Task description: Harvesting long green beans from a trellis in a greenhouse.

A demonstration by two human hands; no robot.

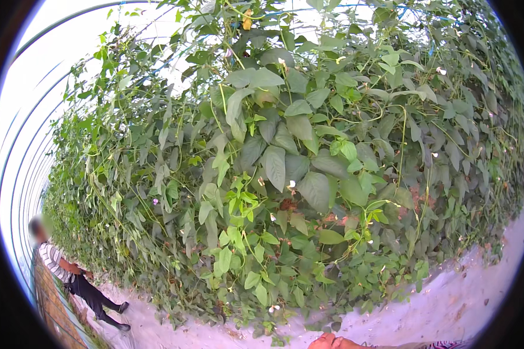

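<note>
A dense wall of climbing bean vines [284,157] stands before me, thick with broad green leaves. Slender green pods [403,144] hang among the foliage, and small white flowers [292,184] dot it. At the bottom edge, part of my right hand [329,341] shows low in front of the vines, cut off by the picture's rim. Its fingers are mostly hidden, so whether it holds anything is unclear. My left hand is out of view.
Pale ground sheeting [445,309] runs along the foot of the vines. At the far left another person [76,272] in a striped shirt and dark trousers stands beside the row. Curved greenhouse hoops [9,148] rise behind, and blue twine [431,48] hangs in the upper vines.
</note>
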